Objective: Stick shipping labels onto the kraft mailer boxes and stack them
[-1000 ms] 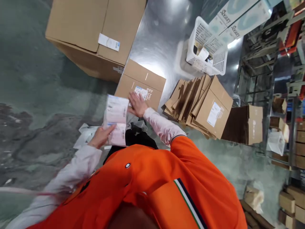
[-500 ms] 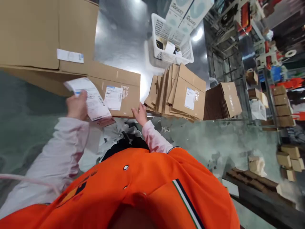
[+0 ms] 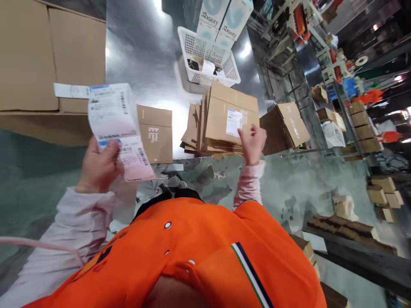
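My left hand is closed on a strip of printed shipping labels, held up in front of me with the thumb across its lower part. My right hand reaches to the top flat carton of a stack of flattened cartons on the steel table; its fingers curl at the carton's near right edge beside a white label. A small closed carton with white print lies on the table between my hands.
A large brown carton sits at the table's left. A white perforated basket with small items stands at the back, two white printed boxes behind it. More flattened cartons stand right of the stack. Shelves and boxes fill the right.
My right hand left the small closed carton and moved right to the stack of flat cartons. My left hand kept the label strip and raised it. The view swung right.
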Available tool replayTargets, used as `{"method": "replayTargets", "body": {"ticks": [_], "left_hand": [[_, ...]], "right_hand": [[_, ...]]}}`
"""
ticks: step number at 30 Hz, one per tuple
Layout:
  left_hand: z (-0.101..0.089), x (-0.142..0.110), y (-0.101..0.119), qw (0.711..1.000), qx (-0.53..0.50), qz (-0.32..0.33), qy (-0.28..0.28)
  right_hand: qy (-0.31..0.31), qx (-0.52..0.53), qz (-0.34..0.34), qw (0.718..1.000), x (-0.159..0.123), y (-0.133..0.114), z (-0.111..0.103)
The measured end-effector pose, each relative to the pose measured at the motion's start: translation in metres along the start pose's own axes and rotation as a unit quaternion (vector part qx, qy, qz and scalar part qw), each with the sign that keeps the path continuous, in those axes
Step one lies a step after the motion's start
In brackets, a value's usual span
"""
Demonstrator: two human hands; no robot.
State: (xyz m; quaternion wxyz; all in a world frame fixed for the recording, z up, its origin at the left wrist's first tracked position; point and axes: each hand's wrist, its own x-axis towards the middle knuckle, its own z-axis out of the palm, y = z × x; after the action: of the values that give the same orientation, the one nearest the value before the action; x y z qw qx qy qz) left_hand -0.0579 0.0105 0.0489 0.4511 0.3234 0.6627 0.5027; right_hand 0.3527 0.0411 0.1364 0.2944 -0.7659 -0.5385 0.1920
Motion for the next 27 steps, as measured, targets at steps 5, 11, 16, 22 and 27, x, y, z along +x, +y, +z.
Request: {"method": "replayTargets", "body": {"ticks": [5, 11, 16, 22, 27], "left_hand": [[0.007, -0.035, -0.002, 0.978, 0.077, -0.094, -0.171], [-0.009, -0.029, -0.011, 0.984, -0.023, -0.136, -0.112], [-0.006, -0.03, -0.037, 0.984, -0.009, -0.171, -0.047], [0.006, -0.021, -0.079, 0.98, 0.073, -0.17, 0.068], [-0.005, -0.003, -0.114, 0.962, -0.054, -0.263, -0.044]], "right_hand": [[-0.328, 0.3, -0.014, 0.895, -0.091, -0.064, 0.17], [-0.431, 0.339, 0.035, 0.836, -0.131, -0.07, 0.23], [-0.43, 0.254, -0.053, 0.865, -0.092, -0.08, 0.241], [-0.431, 0.138, -0.1, 0.886, -0.079, -0.078, 0.278], [-0.293, 0.031, -0.118, 0.948, -0.044, -0.082, 0.329]]}}
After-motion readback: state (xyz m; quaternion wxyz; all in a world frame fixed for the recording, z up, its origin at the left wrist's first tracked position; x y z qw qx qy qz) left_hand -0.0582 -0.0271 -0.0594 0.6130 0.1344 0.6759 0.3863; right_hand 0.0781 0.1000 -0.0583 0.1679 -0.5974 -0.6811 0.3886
